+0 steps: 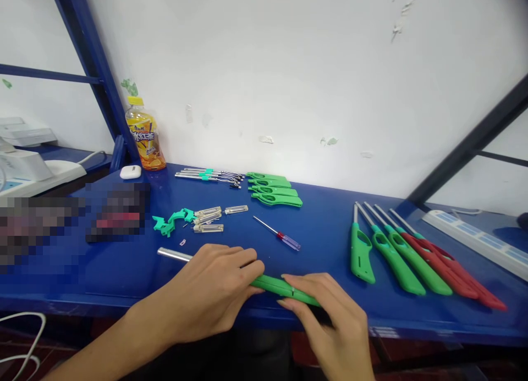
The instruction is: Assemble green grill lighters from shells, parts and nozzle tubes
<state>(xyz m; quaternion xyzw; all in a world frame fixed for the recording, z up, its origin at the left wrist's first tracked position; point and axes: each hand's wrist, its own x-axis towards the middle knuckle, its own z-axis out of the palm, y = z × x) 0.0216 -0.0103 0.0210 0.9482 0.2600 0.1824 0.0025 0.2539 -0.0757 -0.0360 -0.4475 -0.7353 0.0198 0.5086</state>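
Both hands hold a green gas lighter (280, 286) with a metal tube, near the table's front edge. My left hand (218, 287) is wrapped around its front part, and the tube sticks out to the left. At the handle end, my right hand (330, 315) pinches the green body between thumb and fingers. A screwdriver (284, 238) with a clear purple handle lies behind the lighter. To its left are several clear gas tanks (209, 227) and small teal plastic parts (167, 225). My palms hide much of the lighter.
Metal tubes with wires (198, 175) and green handle shells (276, 197) lie at the back of the blue table (322, 221). Several green and red lighters (396, 260) lie at right, near a power strip (474, 238). A drink bottle (146, 136) and white case (130, 172) stand back left.
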